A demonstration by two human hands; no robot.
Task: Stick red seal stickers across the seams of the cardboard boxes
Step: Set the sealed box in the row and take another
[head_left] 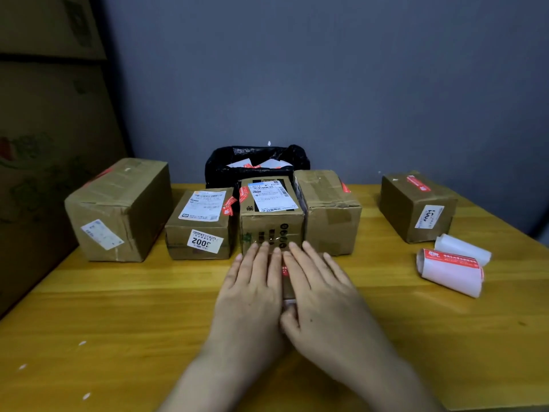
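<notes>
My left hand [252, 289] and my right hand [320, 289] lie flat side by side, fingers straight, pressing on a small cardboard box [287, 288] that they almost wholly hide. A strip of red seal sticker [284, 270] shows in the gap between the hands. Behind them stands a row of cardboard boxes: a large one [118, 209] at the left, one marked 3002 [199, 224], a middle one [271, 215] and another [329, 209], each with red stickers. A further box [417, 206] stands apart at the right. A curled sheet of red stickers [450, 270] lies at the right.
A black plastic bag [255, 162] holding peeled backing paper sits behind the row, against the blue-grey wall. A roll of white backing paper [463, 248] lies by the sticker sheet. Big cartons [44, 114] are stacked at the left. The wooden table [118, 307] carries small white paper scraps.
</notes>
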